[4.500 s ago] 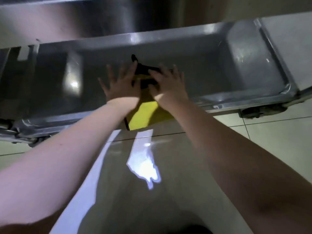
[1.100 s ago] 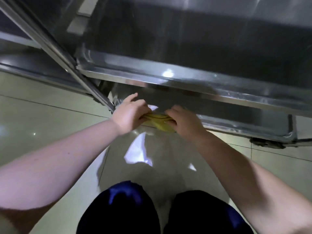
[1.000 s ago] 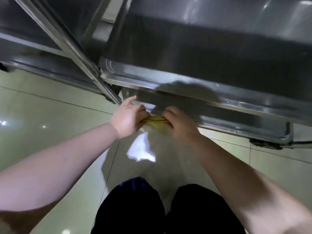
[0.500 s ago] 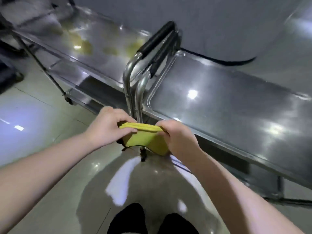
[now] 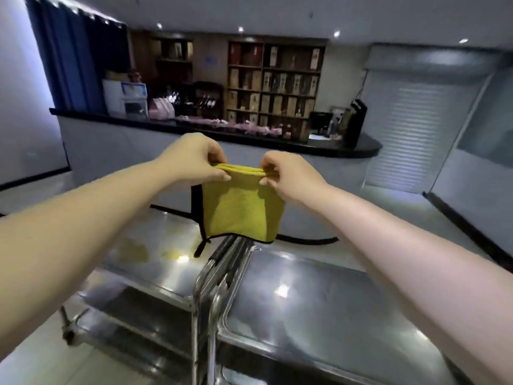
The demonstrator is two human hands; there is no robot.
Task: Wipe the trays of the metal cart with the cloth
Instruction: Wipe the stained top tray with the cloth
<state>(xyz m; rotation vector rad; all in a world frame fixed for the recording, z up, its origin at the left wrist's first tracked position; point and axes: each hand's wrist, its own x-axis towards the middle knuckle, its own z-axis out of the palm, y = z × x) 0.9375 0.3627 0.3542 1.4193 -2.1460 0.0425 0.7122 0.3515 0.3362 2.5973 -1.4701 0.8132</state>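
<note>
A folded yellow cloth (image 5: 243,207) with black edging hangs in the air in front of me. My left hand (image 5: 191,159) pinches its top left corner and my right hand (image 5: 286,176) pinches its top right corner. Below the cloth stand two metal carts side by side. The right cart's top tray (image 5: 333,307) is shiny and bare. The left cart's top tray (image 5: 155,262) shows yellowish reflections. Their upright tube handles (image 5: 213,279) meet between them, directly under the cloth.
A lower tray (image 5: 144,320) of the left cart shows beneath its top tray. Behind the carts runs a long grey counter (image 5: 194,129) with a dark top and clutter on it. Shelves stand behind it, blue curtains at left, a roller shutter (image 5: 416,140) at right.
Both hands left the low tray where they pressed the cloth, gathered it, and lifted it up to chest height. My view rose from the floor and lower trays to the carts' tops and the room.
</note>
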